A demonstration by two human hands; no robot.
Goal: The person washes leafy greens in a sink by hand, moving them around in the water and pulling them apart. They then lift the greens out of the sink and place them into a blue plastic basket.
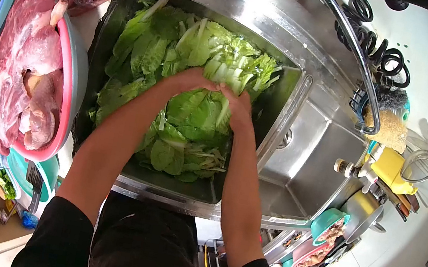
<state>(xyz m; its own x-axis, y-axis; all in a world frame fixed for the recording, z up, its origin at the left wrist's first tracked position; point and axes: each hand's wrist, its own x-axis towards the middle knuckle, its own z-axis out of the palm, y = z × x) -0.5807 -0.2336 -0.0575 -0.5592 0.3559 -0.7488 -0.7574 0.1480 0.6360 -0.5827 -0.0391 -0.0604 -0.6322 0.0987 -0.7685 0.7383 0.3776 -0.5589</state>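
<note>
Green leafy lettuce point(195, 112), in loose leaves and cut pieces, fills the left basin point(210, 187) of a steel sink. Both my hands are down among the leaves, near the basin's middle. My left hand point(196, 79) curls over a bunch of lettuce with pale stems. Close beside it, almost touching, my right hand point(238, 106) closes on the same bunch from the right. Leaves partly hide the fingers of both hands.
The right basin point(308, 143) adjoins, under a curved metal pipe point(354, 41). At left, raw meat point(23, 53) sits in a pink-rimmed bowl point(70, 87), with a knife point(35, 188) below. Scrubbers point(387, 128) and a yellow bottle point(394, 170) stand at right.
</note>
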